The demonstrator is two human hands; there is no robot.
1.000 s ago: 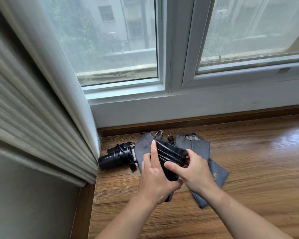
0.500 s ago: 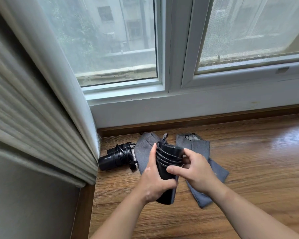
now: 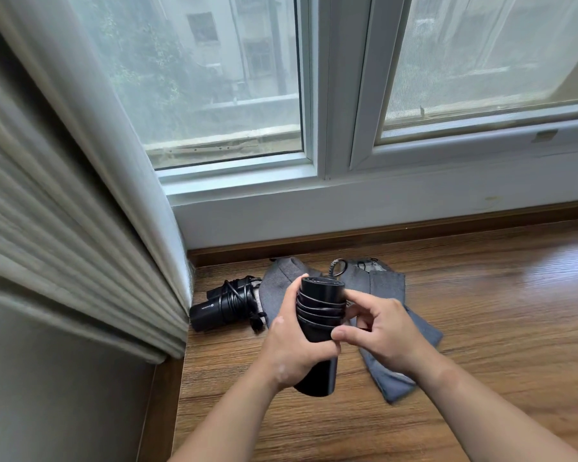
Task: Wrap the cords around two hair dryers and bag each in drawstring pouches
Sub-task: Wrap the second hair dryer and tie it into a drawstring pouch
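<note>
My left hand (image 3: 292, 348) grips a black hair dryer (image 3: 319, 315), held upright above the wooden sill, with its cord wound in several turns around the upper body. My right hand (image 3: 381, 331) is at the dryer's right side, fingers pinching the cord's end against the coils. A second black hair dryer (image 3: 224, 306) lies on its side at the left by the curtain, its cord wrapped around it and the plug trailing. Two grey drawstring pouches lie flat behind my hands: one (image 3: 277, 288) on the left, one (image 3: 391, 288) on the right, both partly hidden.
The wooden sill (image 3: 481, 311) runs to the right. A pleated curtain (image 3: 80, 228) hangs at the left, close to the lying dryer. The white window frame (image 3: 347, 201) and wall stand right behind the pouches.
The dryer in my hands has been turned from tilted to upright, and the loose cord loops have been drawn tight around its body. The plug has gone behind my right hand.
</note>
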